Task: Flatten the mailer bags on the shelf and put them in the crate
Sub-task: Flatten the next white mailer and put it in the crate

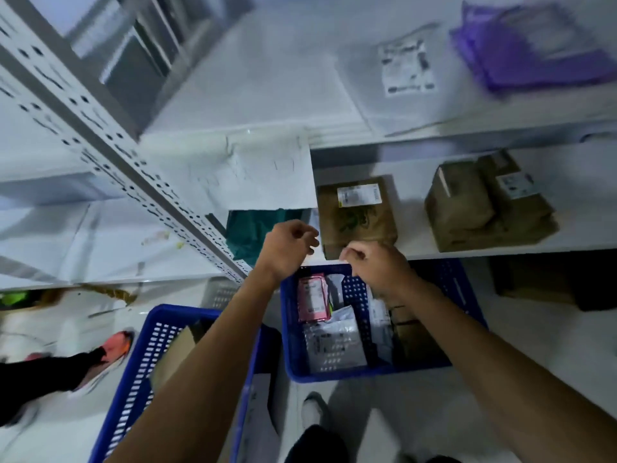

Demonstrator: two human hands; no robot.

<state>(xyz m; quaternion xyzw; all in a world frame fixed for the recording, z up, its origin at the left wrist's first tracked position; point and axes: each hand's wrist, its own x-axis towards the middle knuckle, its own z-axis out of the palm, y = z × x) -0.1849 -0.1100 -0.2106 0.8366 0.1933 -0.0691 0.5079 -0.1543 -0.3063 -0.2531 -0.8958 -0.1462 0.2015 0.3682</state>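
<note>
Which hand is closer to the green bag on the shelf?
Left. The left hand is beside the green bag; the right hand is farther right, over the blue crate.

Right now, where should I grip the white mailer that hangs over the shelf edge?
Pinch the white mailer by its lower edge, from the front and below. That part hangs free past the shelf lip, so fingers can likely close on both faces.
</note>
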